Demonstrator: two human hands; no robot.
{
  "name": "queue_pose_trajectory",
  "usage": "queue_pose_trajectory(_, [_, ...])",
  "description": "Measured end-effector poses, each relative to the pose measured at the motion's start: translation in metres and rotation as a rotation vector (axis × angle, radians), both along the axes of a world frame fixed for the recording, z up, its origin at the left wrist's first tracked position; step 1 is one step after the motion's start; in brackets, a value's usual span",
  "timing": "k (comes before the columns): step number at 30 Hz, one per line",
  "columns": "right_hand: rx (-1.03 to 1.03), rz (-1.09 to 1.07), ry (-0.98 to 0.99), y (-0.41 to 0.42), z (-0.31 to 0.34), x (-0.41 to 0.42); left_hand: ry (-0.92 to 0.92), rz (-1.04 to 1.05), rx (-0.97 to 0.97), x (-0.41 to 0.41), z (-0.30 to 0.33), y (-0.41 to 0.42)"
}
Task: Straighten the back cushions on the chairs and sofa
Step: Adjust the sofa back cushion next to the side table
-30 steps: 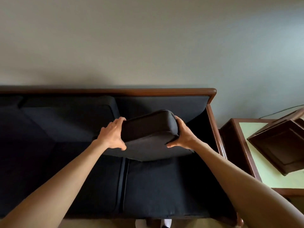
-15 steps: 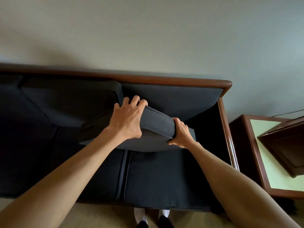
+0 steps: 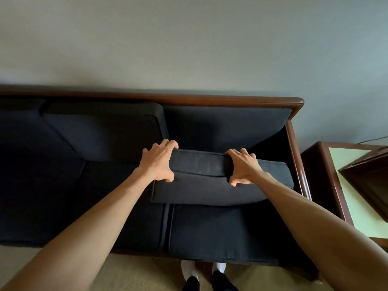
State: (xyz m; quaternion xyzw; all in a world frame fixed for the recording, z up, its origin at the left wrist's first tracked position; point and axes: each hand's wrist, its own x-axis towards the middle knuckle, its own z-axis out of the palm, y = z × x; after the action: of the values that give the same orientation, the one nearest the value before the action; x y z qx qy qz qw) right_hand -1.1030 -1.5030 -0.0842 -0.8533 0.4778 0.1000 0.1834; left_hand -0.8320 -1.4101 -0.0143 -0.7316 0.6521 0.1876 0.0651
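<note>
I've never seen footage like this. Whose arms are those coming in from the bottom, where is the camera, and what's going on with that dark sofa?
No machine here: the arms belong to a person, and the single wide-angle camera is worn on their head, looking forward and down. That is why you see their feet at the bottom edge.

In front of them stands a dark sofa with a wooden frame, against a plain wall. Both the left hand and the right hand grip the top edge of a loose back cushion, which leans forward over the seat at the sofa's right end rather than standing against the backrest. Another back cushion to its left already sits upright.

At the far right is a wooden side table carrying a dark wooden object that I cannot identify.
</note>
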Motion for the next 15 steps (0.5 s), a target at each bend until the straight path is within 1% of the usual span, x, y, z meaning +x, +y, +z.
queue_pose_trajectory(3, [-0.048,0.057,0.009,0.022,-0.024,0.004,-0.046,0.072,0.085,0.003,-0.045,0.025])
queue_pose_trajectory(7, [-0.089,0.132,-0.051,0.035,-0.039,0.005,-0.154,0.135,0.145,0.002,-0.075,0.042])
queue_pose_trajectory(9, [-0.1,0.134,-0.057,0.033,-0.039,-0.004,-0.196,0.094,0.174,-0.01,-0.079,0.036])
queue_pose_trajectory(10, [-0.103,0.131,-0.049,0.031,-0.039,-0.011,-0.187,0.064,0.176,-0.019,-0.08,0.032])
queue_pose_trajectory(13, [-0.119,0.125,0.017,0.02,-0.037,-0.036,-0.111,-0.053,0.101,-0.056,-0.087,0.013])
queue_pose_trajectory(15, [-0.134,0.13,0.079,0.014,-0.038,-0.049,-0.092,-0.116,0.061,-0.083,-0.092,0.002])
